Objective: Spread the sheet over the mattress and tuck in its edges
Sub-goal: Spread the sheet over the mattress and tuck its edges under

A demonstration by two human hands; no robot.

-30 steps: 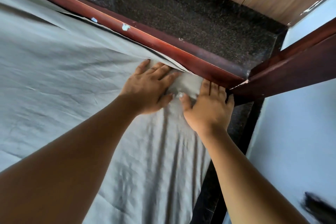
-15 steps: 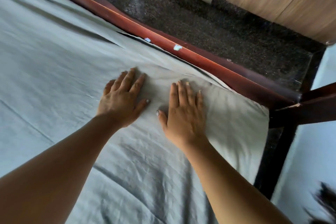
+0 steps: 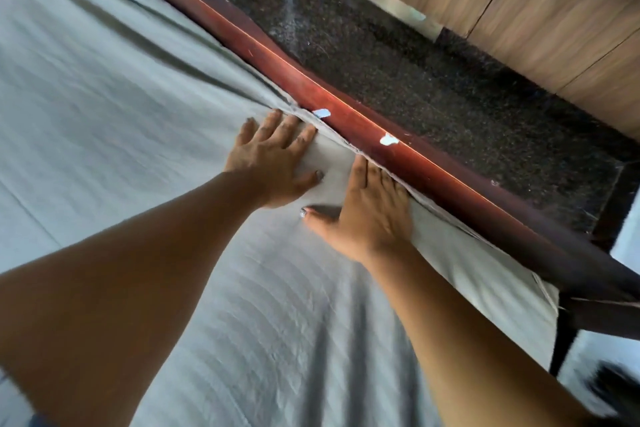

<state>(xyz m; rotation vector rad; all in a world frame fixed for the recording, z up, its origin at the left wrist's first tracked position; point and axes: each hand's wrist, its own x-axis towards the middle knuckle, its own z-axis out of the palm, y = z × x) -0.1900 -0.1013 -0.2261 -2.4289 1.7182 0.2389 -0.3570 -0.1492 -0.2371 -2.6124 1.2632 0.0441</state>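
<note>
A pale grey-green sheet [image 3: 114, 121] covers the mattress and fills most of the view. Its far edge runs along a reddish-brown wooden bed rail [image 3: 388, 149]. My left hand [image 3: 273, 159] lies flat on the sheet with fingers spread, fingertips at the rail where the cloth bunches into folds. My right hand [image 3: 367, 211] presses flat beside it, its outer fingers pushed down between the sheet's edge and the rail. Neither hand grips cloth. The mattress itself is hidden under the sheet.
Beyond the rail lies a dark speckled floor [image 3: 433, 80]. Light wooden cabinet doors [image 3: 519, 0] stand at the back right. The bed's corner and dark frame leg [image 3: 568, 329] are at the right, with a pale wall beside them.
Both hands have slid leftward along the rail, away from the bed corner, and up to the sheet's far edge. The right hand's fingers now press into the gap by the rail.
</note>
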